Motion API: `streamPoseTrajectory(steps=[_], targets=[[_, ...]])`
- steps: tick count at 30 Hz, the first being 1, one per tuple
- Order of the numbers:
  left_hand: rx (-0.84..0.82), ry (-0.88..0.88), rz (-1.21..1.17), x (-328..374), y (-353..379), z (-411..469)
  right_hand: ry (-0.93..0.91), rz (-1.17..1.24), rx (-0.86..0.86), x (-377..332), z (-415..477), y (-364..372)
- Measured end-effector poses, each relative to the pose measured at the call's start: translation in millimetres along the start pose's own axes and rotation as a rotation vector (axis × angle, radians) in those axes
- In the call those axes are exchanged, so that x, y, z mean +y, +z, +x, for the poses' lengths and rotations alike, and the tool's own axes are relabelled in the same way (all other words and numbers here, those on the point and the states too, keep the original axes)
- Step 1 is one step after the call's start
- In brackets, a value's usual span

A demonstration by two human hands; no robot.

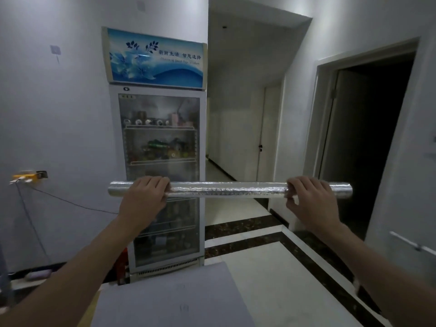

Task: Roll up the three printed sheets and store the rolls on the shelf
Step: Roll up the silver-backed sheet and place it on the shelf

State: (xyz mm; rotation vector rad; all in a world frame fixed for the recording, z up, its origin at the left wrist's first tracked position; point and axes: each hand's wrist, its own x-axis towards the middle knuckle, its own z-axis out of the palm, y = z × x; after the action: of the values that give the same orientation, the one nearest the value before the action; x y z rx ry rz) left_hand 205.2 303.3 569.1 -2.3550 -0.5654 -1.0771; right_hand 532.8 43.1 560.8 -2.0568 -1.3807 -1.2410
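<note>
A long silvery rolled sheet (pixel 226 188) is held level in the air at chest height, in front of me. My left hand (pixel 144 199) grips it near its left end, fingers curled over the top. My right hand (pixel 311 201) grips it near the right end, with thumb and fingers wrapped round the roll. Below, a flat pale sheet (pixel 169 300) lies on a surface at the bottom of the view. No shelf for rolls can be made out apart from the racks inside the fridge.
A glass-door display fridge (pixel 162 166) with bottles stands straight ahead against the white wall. A corridor (pixel 236 138) opens to its right, and a dark open doorway (pixel 368 142) lies further right. A cable and socket (pixel 30 177) hang on the left wall.
</note>
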Motion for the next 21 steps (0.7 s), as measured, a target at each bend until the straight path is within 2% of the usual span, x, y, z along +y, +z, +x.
streamPoseTrajectory(steps=[10,21], targets=[[-0.021,0.114,-0.254,95,59,53,0.158,-0.232,-0.082,75,-69,-65],[0.110,0.325,-0.494,298,55,151,0.318,-0.519,-0.055,212,-170,-197]])
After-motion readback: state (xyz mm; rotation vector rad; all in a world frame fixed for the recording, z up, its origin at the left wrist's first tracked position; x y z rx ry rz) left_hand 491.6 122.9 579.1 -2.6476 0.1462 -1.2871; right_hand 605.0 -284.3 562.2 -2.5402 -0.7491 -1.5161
